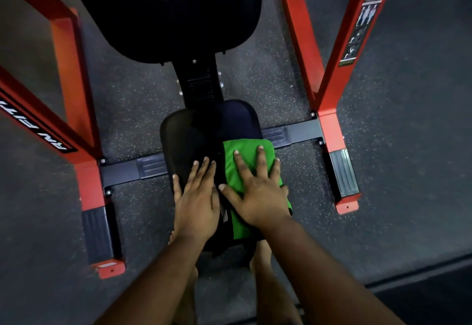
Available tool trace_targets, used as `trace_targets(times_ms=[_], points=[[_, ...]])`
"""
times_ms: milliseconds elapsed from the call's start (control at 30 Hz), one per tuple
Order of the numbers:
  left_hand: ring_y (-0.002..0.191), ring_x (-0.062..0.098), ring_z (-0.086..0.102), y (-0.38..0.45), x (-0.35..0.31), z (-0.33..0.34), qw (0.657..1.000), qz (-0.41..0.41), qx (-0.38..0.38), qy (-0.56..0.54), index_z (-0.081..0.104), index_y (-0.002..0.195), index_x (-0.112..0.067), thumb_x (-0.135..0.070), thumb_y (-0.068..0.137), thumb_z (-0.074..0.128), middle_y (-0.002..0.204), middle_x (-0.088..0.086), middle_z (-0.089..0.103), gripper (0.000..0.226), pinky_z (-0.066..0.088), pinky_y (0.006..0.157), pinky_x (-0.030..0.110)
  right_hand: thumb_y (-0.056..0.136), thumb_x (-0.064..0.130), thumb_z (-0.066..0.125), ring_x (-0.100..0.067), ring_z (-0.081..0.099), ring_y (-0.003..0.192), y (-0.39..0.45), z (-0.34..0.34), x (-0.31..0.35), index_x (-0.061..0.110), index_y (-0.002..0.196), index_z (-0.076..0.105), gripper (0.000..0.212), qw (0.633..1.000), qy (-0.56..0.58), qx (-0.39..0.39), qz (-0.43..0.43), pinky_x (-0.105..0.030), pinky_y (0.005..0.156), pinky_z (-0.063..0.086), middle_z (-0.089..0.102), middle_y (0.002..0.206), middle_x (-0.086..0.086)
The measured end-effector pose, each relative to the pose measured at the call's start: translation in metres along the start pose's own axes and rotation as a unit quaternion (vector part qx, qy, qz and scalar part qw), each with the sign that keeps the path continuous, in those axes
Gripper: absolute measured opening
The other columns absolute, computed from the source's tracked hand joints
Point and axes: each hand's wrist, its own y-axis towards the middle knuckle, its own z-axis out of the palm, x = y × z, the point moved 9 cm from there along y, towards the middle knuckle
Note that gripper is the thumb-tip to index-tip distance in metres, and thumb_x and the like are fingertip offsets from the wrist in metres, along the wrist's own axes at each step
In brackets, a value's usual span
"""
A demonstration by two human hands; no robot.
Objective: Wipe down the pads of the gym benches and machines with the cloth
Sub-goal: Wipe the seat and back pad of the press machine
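Note:
A black seat pad [194,135] of a gym bench lies below me at the centre of the head view. A folded green cloth [245,153] covers the pad's right half. My right hand [255,192] presses flat on the cloth with its fingers spread. Beside it, my left hand [196,197] rests flat on the bare left part of the pad, fingers straight. A larger black back pad [163,10] rises beyond the seat at the top of the frame.
Red steel uprights stand on both sides, the left frame [74,89] and the right frame [324,64]. A black crossbar [122,171] runs under the seat. Black foot plates [343,174] end the red legs. Speckled dark rubber flooring [408,146] surrounds the bench.

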Motion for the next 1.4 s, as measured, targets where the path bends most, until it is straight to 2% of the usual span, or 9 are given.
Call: trace_targets(times_ms=[133, 233, 467, 567, 700, 767, 1000, 1267, 1400], points=[[0.156, 0.012, 0.007, 0.002, -0.005, 0.001, 0.999, -0.018, 0.039, 0.029, 0.029, 0.158, -0.028, -0.046, 0.100, 0.021, 0.168, -0.007, 0.018, 0.061, 0.006, 0.123, 0.060, 0.095, 0.065, 0.043, -0.040, 0.019, 0.148, -0.023, 0.003, -0.025, 0.060, 0.153, 0.007, 0.068, 0.995, 0.089, -0.030, 0.038, -0.062, 0.106, 0.042, -0.011, 0.169, 0.012], [0.157, 0.018, 0.000, 0.001, -0.009, 0.007, 0.993, -0.017, 0.074, 0.094, 0.018, 0.160, -0.030, -0.060, 0.098, 0.018, 0.170, -0.002, 0.009, 0.068, 0.001, 0.121, 0.065, 0.095, 0.065, 0.041, -0.040, 0.022, 0.146, -0.034, 0.008, -0.026, 0.058, 0.154, 0.006, 0.069, 0.994, 0.089, -0.043, 0.054, -0.064, 0.106, 0.042, -0.009, 0.170, 0.008], [0.157, 0.017, -0.009, 0.003, -0.009, 0.008, 0.991, -0.026, 0.079, 0.100, 0.008, 0.162, -0.034, -0.064, 0.094, 0.019, 0.171, -0.005, -0.001, 0.075, -0.005, 0.119, 0.068, 0.098, 0.051, 0.044, -0.049, 0.034, 0.138, 0.105, -0.028, -0.007, 0.049, 0.156, 0.017, 0.063, 0.998, 0.050, -0.044, 0.021, -0.061, 0.102, 0.046, 0.000, 0.170, -0.005], [0.156, 0.016, -0.013, 0.003, -0.008, 0.009, 0.991, -0.030, 0.091, 0.098, 0.003, 0.162, -0.035, -0.067, 0.093, 0.021, 0.171, -0.006, -0.005, 0.078, -0.008, 0.120, 0.065, 0.101, 0.046, 0.044, -0.047, 0.026, 0.145, 0.103, -0.023, -0.007, 0.049, 0.157, 0.016, 0.063, 0.998, 0.056, -0.032, -0.008, -0.062, 0.104, 0.044, -0.005, 0.170, -0.001], [0.157, 0.017, -0.009, 0.003, -0.011, 0.005, 0.990, -0.042, 0.090, 0.103, 0.003, 0.162, -0.034, -0.063, 0.095, 0.023, 0.171, -0.005, -0.002, 0.075, 0.000, 0.121, 0.066, 0.104, 0.039, 0.047, -0.041, 0.013, 0.153, 0.000, -0.003, -0.027, 0.046, 0.159, 0.015, 0.065, 0.988, 0.142, -0.037, -0.052, -0.050, 0.122, 0.022, -0.008, 0.171, -0.003], [0.157, 0.018, -0.006, 0.003, -0.011, 0.006, 0.989, -0.049, 0.094, 0.103, 0.007, 0.162, -0.034, -0.064, 0.096, 0.024, 0.171, -0.005, 0.001, 0.075, 0.001, 0.121, 0.066, 0.104, 0.038, 0.047, -0.039, 0.010, 0.155, -0.002, 0.000, -0.031, 0.043, 0.160, 0.016, 0.064, 0.986, 0.154, -0.041, -0.048, -0.047, 0.126, 0.018, -0.008, 0.171, -0.007], [0.156, 0.016, -0.012, 0.004, -0.010, 0.009, 0.993, -0.036, 0.069, 0.091, 0.007, 0.161, -0.037, -0.064, 0.097, 0.025, 0.171, -0.007, -0.004, 0.072, -0.005, 0.121, 0.064, 0.100, 0.049, 0.038, -0.047, 0.012, 0.152, 0.177, -0.028, -0.003, 0.044, 0.157, 0.019, 0.060, 0.996, 0.064, -0.046, -0.034, -0.066, 0.114, 0.033, -0.003, 0.171, -0.002], [0.156, 0.017, -0.015, 0.003, -0.012, 0.005, 0.988, -0.047, 0.105, 0.105, -0.002, 0.161, -0.036, -0.063, 0.095, 0.017, 0.170, -0.006, -0.008, 0.075, -0.004, 0.121, 0.064, 0.103, 0.031, 0.048, -0.033, 0.013, 0.155, 0.006, -0.010, -0.025, 0.034, 0.160, 0.027, 0.060, 0.986, 0.128, -0.050, -0.092, -0.045, 0.126, 0.014, 0.002, 0.171, -0.010], [0.156, 0.017, -0.015, 0.003, -0.012, 0.005, 0.988, -0.048, 0.098, 0.105, 0.000, 0.161, -0.036, -0.064, 0.095, 0.018, 0.170, -0.007, -0.008, 0.075, -0.005, 0.121, 0.064, 0.105, 0.030, 0.047, -0.037, 0.008, 0.156, 0.080, -0.021, -0.014, 0.031, 0.161, 0.024, 0.061, 0.991, 0.096, -0.052, -0.071, -0.050, 0.126, 0.017, -0.001, 0.171, -0.012]])
